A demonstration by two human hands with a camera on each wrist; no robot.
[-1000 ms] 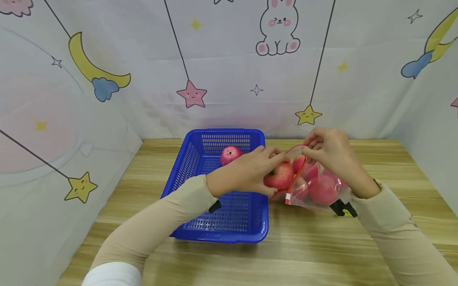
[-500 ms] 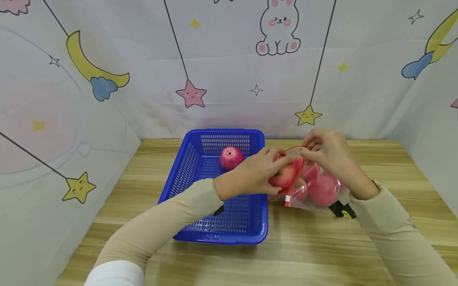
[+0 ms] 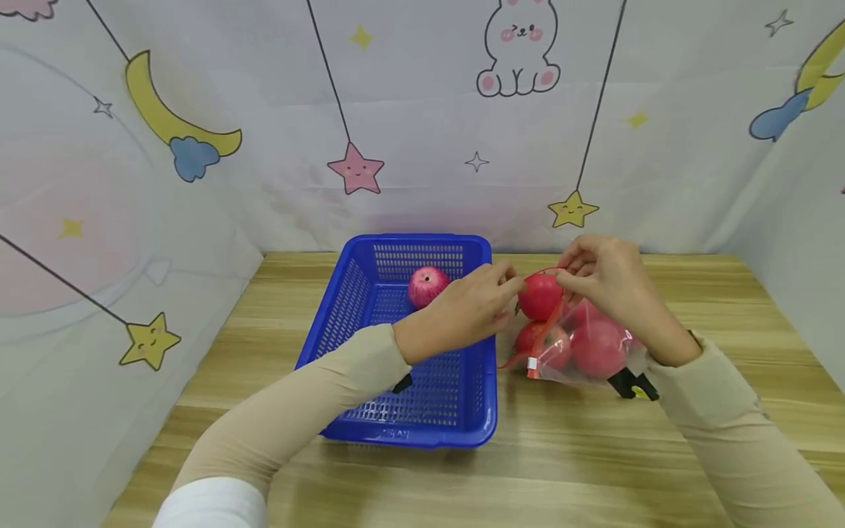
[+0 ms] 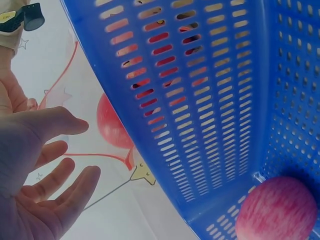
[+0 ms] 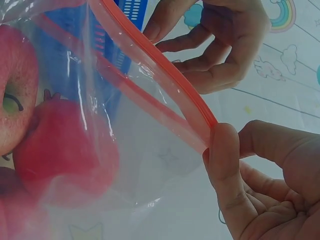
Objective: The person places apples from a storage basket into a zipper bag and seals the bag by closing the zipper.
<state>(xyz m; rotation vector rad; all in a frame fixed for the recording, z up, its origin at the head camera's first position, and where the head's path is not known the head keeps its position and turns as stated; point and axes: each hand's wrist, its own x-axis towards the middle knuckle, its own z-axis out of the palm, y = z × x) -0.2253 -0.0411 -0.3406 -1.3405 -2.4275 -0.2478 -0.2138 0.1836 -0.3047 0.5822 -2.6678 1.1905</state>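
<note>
My right hand (image 3: 604, 286) pinches the red zip edge of a clear zip bag (image 5: 150, 165) between thumb and forefinger. The bag lies on its side with its mouth toward the basket. Several red fruits are inside, among them an apple (image 5: 17, 90) with its stem showing and a smooth red pomegranate (image 5: 65, 155) with a small crown. Just left of the bag's mouth, my left hand (image 3: 469, 304) hangs over the basket's right rim, fingers loosely bent and holding nothing. A striped pink apple (image 3: 428, 286) sits in the blue basket (image 3: 485, 433).
The basket stands on a wood-grain table (image 3: 561, 469), right beside the bag. Behind and at both sides hangs a white cloth (image 3: 422, 125) printed with stars, moons and a rabbit. A black strap piece (image 3: 630, 385) shows under the right wrist.
My left hand has let go of the apple at the bag's mouth and drawn back a little to the left. The right hand keeps its pinch on the bag's edge.
</note>
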